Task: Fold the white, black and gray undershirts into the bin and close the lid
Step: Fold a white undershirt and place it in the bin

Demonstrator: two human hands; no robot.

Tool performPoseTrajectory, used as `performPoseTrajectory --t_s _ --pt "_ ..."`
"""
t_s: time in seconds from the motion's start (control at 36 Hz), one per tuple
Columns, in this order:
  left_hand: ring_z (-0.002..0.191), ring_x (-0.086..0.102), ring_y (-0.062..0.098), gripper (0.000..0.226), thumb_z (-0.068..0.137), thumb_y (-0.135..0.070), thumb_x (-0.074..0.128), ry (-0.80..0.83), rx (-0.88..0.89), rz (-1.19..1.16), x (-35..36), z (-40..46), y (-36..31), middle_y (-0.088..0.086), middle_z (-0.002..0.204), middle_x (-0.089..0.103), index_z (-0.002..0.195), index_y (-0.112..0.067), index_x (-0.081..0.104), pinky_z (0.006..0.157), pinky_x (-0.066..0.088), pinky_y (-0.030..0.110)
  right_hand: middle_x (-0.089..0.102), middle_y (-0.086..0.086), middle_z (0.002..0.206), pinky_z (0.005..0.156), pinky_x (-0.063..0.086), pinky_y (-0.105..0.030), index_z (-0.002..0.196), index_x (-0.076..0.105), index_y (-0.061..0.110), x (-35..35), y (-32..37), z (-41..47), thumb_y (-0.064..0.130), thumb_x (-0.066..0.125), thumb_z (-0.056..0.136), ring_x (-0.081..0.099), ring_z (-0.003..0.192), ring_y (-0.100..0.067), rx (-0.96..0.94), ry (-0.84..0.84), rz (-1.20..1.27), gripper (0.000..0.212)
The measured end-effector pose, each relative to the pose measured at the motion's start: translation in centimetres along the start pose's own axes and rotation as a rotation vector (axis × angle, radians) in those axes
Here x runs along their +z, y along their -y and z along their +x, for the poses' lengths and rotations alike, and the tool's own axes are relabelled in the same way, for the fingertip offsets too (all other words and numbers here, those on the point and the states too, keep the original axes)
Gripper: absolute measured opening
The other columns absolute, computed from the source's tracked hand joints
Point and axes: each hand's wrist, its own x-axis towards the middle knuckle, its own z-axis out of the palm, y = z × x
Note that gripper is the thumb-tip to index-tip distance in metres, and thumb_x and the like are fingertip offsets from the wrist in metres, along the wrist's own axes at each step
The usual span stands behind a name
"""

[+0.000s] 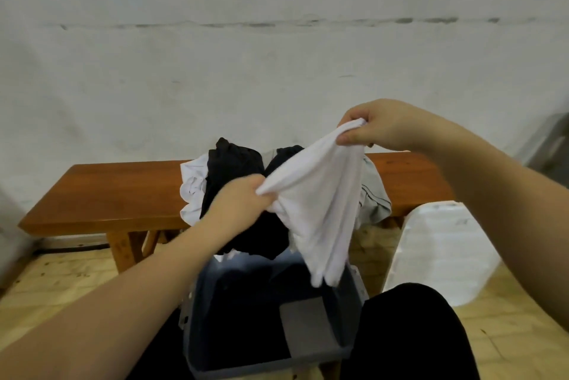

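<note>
No legible text, label, brand, number or sign on any surface in the head view.
</note>
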Motion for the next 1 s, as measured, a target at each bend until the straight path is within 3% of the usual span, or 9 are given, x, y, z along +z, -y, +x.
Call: performPoseTrajectory --t_s 0.11,0.17,0.28,0.33,0.44,0.53,0.72,0.86,1.0 --pt "0.083 0.063 0.019 0.011 0.092 -0.026 0.066 -0.131 -0.104 -0.471 -4.4 0.7 0.5 0.005 0.090 0.071 0.096 -0.017 0.071 0.077 0.046 0.030 0.065 0.003 0.078 0.064 0.042 -0.029 0.083 0.061 0.026 -0.2 -1.1 -0.3 0.045 0.066 0.089 0.061 0.073 -0.011 0.052 -0.064 0.006 0.021" --pt "0.074 0.061 0.017 0.012 0.092 -0.026 0.066 -0.172 -0.112 -0.685 -6.1 1.0 1.0 0.013 0.083 0.068 0.094 -0.017 0.073 0.073 0.046 0.030 0.064 0.002 0.075 0.062 0.039 -0.030 0.083 0.060 0.021 -0.1 -1.1 -0.5 0.043 0.066 0.090 0.059 0.070 -0.011 0.046 -0.110 0.055 0.024" --pt "0.061 0.049 0.014 0.015 0.092 -0.031 0.063 -0.249 -0.052 -0.637 -8.6 1.8 1.5 0.002 0.064 0.051 0.088 -0.022 0.073 0.064 0.039 0.028 0.067 0.001 0.070 0.062 0.039 -0.031 0.080 0.059 0.020 0.8 -0.5 -0.4 0.042 0.069 0.087 0.057 0.065 -0.015 0.013 -0.183 0.177 0.025" --pt "0.063 0.048 0.020 0.014 0.088 -0.035 0.065 -0.237 -0.015 -0.591 -9.6 2.0 1.5 0.003 0.061 0.052 0.088 -0.026 0.075 0.065 0.038 0.036 0.064 0.004 0.064 0.056 0.039 -0.022 0.077 0.057 0.021 1.5 -0.2 -0.2 0.038 0.071 0.087 0.053 0.056 -0.004 0.011 -0.175 0.181 0.024" --pt "0.049 0.047 0.020 0.014 0.091 -0.023 0.064 -0.229 0.009 -0.678 -11.5 2.7 1.0 0.008 0.065 0.054 0.087 -0.026 0.077 0.050 0.034 0.027 0.058 0.011 0.056 0.047 0.036 -0.008 0.073 0.056 0.022 1.1 0.1 0.2 0.030 0.071 0.088 0.051 0.049 0.002 -0.033 -0.289 0.350 0.022" --pt "0.044 0.049 0.019 0.013 0.094 -0.017 0.060 -0.171 0.009 -0.759 -12.7 3.4 0.4 0.002 0.072 0.061 0.093 -0.018 0.073 0.044 0.032 0.024 0.056 0.010 0.067 0.052 0.041 -0.015 0.075 0.060 0.021 0.6 0.0 1.1 0.031 0.071 0.088 0.049 0.053 -0.002 -0.060 -0.341 0.478 0.020" --pt "0.041 0.053 0.013 0.014 0.097 -0.020 0.052 -0.008 -0.042 -0.921 -14.8 6.2 -1.0 -0.001 0.074 0.064 0.090 -0.015 0.063 0.038 0.029 0.018 0.055 0.006 0.059 0.048 0.035 -0.024 0.074 0.053 0.019 -1.2 0.1 4.0 0.024 0.067 0.092 0.049 0.054 -0.011 -0.034 -0.337 0.918 0.023" --pt "0.049 0.062 0.014 0.013 0.098 -0.021 0.053 -0.012 -0.085 -0.881 -15.3 10.5 -1.7 -0.006 0.074 0.066 0.089 -0.019 0.063 0.041 0.032 0.018 0.063 0.004 0.066 0.046 0.036 -0.022 0.084 0.055 0.019 -2.3 -0.3 7.4 0.025 0.067 0.093 0.058 0.055 -0.011 -0.001 -0.366 0.960 0.016" --pt "0.070 0.072 0.021 0.011 0.099 -0.022 0.055 -0.025 -0.129 -0.841 -14.1 16.1 -1.4 -0.003 0.100 0.070 0.102 -0.018 0.065 0.047 0.042 0.021 0.065 0.003 0.077 0.050 0.049 -0.019 0.091 0.054 0.019 -1.8 -1.9 12.2 0.023 0.066 0.094 0.069 0.062 -0.010 0.104 -0.357 0.984 0.013"
